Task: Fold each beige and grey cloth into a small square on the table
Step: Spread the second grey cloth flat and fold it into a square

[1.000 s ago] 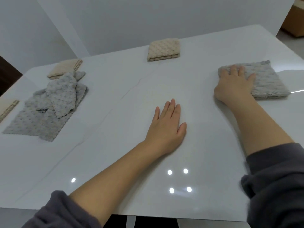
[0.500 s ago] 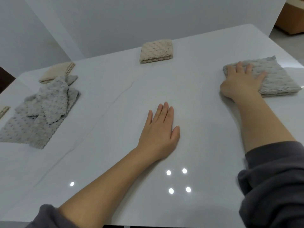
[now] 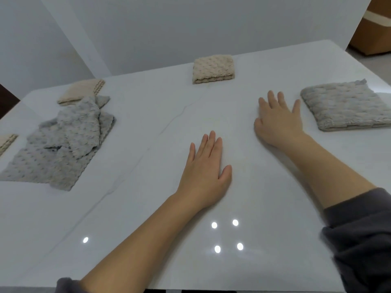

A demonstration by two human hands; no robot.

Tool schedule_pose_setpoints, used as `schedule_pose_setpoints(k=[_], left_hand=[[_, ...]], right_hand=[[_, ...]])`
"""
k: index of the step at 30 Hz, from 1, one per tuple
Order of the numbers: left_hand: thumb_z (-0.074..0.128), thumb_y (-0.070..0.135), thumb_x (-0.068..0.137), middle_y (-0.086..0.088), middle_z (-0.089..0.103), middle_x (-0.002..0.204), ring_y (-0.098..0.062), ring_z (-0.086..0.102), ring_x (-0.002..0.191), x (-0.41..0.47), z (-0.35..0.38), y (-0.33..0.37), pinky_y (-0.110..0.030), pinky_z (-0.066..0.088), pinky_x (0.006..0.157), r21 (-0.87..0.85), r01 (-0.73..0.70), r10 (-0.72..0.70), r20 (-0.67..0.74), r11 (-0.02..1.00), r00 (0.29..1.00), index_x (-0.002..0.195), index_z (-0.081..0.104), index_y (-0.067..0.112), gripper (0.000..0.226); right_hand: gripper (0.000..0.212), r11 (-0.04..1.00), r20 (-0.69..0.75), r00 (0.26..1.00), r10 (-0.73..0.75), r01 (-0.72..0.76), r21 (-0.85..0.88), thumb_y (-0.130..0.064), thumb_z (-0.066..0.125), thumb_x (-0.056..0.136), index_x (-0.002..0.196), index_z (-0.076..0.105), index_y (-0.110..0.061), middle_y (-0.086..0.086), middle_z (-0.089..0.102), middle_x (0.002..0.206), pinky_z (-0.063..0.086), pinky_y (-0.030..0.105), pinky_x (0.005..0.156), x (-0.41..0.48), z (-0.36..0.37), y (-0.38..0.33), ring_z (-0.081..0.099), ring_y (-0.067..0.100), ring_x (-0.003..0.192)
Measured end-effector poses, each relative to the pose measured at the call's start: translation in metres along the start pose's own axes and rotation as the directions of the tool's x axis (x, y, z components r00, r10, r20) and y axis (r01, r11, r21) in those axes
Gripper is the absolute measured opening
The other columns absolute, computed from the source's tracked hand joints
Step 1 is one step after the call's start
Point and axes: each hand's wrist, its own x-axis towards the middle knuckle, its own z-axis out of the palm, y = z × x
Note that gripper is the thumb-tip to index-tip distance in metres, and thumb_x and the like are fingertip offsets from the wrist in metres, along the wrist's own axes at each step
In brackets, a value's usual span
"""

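Observation:
A folded grey cloth (image 3: 347, 106) lies as a square at the right of the white table (image 3: 148, 208). My right hand (image 3: 277, 119) is just left of it, fingers spread and straight, apart from the cloth. My left hand (image 3: 206, 172) rests flat on the table's middle, holding nothing. A folded beige cloth (image 3: 213, 69) sits at the far centre. At the left, a crumpled grey cloth (image 3: 61, 142) lies unfolded in a loose pile, with a beige cloth (image 3: 81, 92) behind it.
Another beige cloth edge (image 3: 6, 141) shows at the far left border. White walls stand behind the table. A wooden piece of furniture (image 3: 374, 28) stands at the top right. Ceiling lights reflect on the glossy tabletop near the front edge.
My right hand has lifted off the folded grey cloth and moved left, away from it. My left hand stays flat on the table.

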Motion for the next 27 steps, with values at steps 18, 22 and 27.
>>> schedule_pose_setpoints(k=[18, 22, 27], left_hand=[[0.047, 0.019, 0.096, -0.006, 0.030, 0.155, -0.021, 0.022, 0.144, -0.073, -0.101, -0.250, -0.043, 0.013, 0.118, 0.030, 0.312, -0.279, -0.370, 0.950, 0.886, 0.140, 0.043, 0.011, 0.045], [0.047, 0.009, 0.095, 0.001, 0.047, 0.134, -0.023, 0.051, 0.113, -0.066, -0.126, -0.298, -0.040, 0.047, 0.086, -0.032, 0.356, -0.338, -0.404, 0.934, 0.850, 0.127, 0.056, 0.019, 0.035], [0.068, 0.018, 0.087, 0.007, 0.048, 0.126, -0.013, 0.045, 0.117, -0.051, -0.138, -0.331, -0.038, 0.044, 0.096, 0.089, 0.129, -0.110, -0.197, 0.988, 0.974, 0.115, 0.066, 0.030, 0.031]], right_hand=[[0.043, 0.849, 0.096, 0.861, -0.499, 0.464, 0.251, -0.027, 0.030, 0.099, 0.140, 0.036, -0.014, 0.005, 0.026, 0.155, 0.013, 0.053, 0.117, -0.048, 0.009, -0.248, 0.016, 0.024, 0.146], [0.038, 0.808, 0.046, 0.844, -0.534, 0.493, 0.323, -0.025, 0.040, 0.095, 0.131, 0.047, -0.017, 0.001, 0.046, 0.136, 0.025, 0.049, 0.113, -0.041, 0.008, -0.305, 0.038, 0.023, 0.132], [0.046, 0.779, -0.025, 0.862, -0.506, 0.469, 0.417, -0.031, 0.052, 0.092, 0.137, 0.048, -0.022, 0.002, 0.053, 0.135, 0.039, 0.039, 0.101, -0.025, 0.006, -0.357, 0.049, 0.023, 0.122]])
